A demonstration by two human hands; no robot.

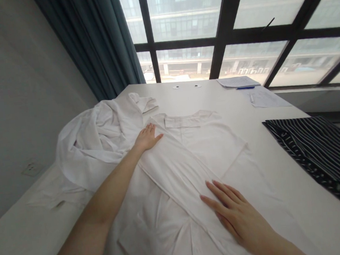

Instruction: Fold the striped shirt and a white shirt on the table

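A white collared garment (pixel 187 158) lies spread on the table with its collar toward the window. One long sleeve is laid diagonally across its body, running from the upper left shoulder down to the lower right. My left hand (pixel 148 137) rests flat on the shoulder near the collar, fingers stretched out. Lower down, my right hand (pixel 232 207) lies on the folded sleeve with its fingers slightly spread. Neither hand grips the cloth. The garment's lower part runs out of view at the bottom edge.
A crumpled heap of white cloth (pixel 98 130) sits at the left. On the right lies a black, white-striped cloth (pixel 319 149). Papers (pixel 238 82) and a blue pen (pixel 245 88) are at the back of the white table (pixel 191 99), below the windows. A dark curtain (pixel 104 41) hangs behind.
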